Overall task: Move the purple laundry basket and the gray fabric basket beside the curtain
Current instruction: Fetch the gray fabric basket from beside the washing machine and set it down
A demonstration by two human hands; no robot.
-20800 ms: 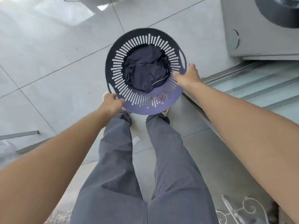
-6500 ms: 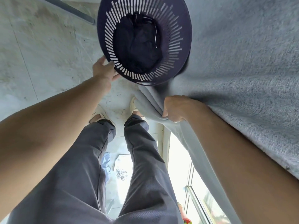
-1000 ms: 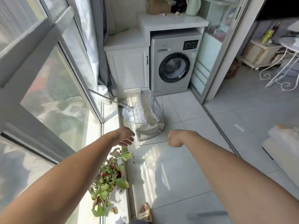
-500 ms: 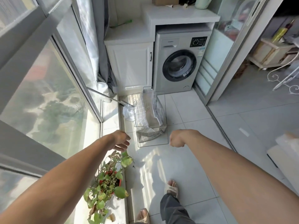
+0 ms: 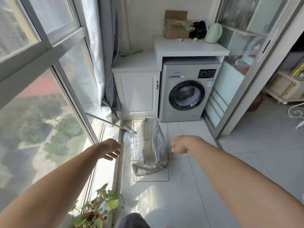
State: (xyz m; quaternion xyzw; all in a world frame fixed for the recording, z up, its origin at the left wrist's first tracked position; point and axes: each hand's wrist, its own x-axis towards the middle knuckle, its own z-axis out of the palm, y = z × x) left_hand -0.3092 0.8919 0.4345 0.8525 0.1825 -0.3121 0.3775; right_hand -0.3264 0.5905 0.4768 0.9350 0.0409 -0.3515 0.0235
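Observation:
The gray checked fabric basket in its thin wire frame stands on the tiled floor in front of the white cabinet and washing machine. My left hand hangs to the left of it with fingers loose, holding nothing. My right hand is to the right of the basket, fingers curled in, empty. Neither hand touches the basket. The gray curtain hangs at the far left corner by the window. The purple laundry basket is not in view.
A white cabinet and washing machine close the far end. A mop handle leans from the window to the floor beside the basket. A potted plant sits on the sill near me. A sliding glass door stands at right.
I have walked closer to the fabric basket, which now appears larger and nearer between my hands. Much earlier I carried the purple basket to the curtain; it is now out of view.

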